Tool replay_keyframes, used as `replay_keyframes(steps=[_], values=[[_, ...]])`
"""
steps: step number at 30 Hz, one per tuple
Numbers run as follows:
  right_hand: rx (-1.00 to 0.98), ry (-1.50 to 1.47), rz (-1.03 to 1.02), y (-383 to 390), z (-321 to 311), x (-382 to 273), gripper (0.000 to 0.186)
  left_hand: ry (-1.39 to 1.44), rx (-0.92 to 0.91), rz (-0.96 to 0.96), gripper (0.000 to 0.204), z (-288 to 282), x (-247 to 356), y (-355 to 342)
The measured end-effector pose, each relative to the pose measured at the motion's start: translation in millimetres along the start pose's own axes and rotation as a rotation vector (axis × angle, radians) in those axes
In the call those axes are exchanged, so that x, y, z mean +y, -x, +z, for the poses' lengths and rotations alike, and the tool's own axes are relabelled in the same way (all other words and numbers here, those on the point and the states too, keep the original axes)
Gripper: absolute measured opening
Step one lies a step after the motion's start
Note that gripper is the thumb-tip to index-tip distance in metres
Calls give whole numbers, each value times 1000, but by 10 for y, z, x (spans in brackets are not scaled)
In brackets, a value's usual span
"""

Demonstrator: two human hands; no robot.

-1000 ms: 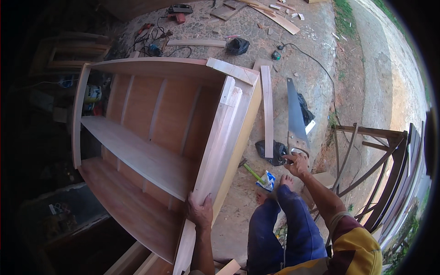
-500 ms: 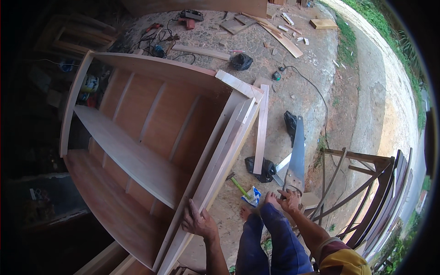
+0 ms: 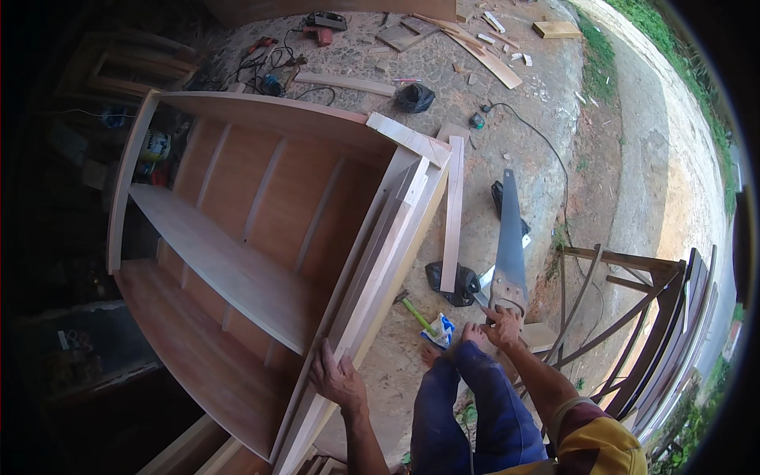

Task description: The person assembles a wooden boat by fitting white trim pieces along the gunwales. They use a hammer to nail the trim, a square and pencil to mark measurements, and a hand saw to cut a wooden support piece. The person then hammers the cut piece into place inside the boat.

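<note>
My right hand (image 3: 504,324) is closed on the wooden handle of a handsaw (image 3: 511,237), whose broad blade points away from me, teeth unclear. My left hand (image 3: 340,377) grips a pale wooden strip (image 3: 378,265) lying along the near right edge of a large wooden cabinet (image 3: 332,123). The cabinet lies with its open side up and has a curved-looking shelf (image 3: 226,261) inside. The saw is apart from the strip, over the ground beside my feet.
A green-handled hammer (image 3: 415,313) and a blue-white packet (image 3: 440,331) lie by my feet. Black plastic bags (image 3: 453,283) and a loose board (image 3: 453,214) are beyond. At right stands a wooden frame stand (image 3: 621,265). Power tools (image 3: 321,32) and cords lie at the back.
The saw has lifted slightly and swung a little left in my right hand. My left hand has shifted slightly left, still on the strip; the view has moved a little.
</note>
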State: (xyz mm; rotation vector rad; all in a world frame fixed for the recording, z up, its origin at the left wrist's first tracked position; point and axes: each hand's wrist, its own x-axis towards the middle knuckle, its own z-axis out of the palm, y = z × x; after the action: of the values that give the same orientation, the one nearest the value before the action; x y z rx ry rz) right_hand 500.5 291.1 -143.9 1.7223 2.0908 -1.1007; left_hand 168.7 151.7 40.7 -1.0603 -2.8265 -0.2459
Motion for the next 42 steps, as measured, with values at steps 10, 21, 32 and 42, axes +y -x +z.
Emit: replay_keyframes(steps=[10,21,32,42], values=[[140,174,-38,-1647,-1,594,59,474,-305,-231,47,-100,-654,41],[376,220,37,-3410,-146,1657,63,-98,182,239,50,395,-821,230],[540,250,40,-3862,739,2257,60,24,275,73,64,559,-509,24],[-31,-168,-589,-3187,1401,1260,23,-119,388,190,57,593,-640,38]])
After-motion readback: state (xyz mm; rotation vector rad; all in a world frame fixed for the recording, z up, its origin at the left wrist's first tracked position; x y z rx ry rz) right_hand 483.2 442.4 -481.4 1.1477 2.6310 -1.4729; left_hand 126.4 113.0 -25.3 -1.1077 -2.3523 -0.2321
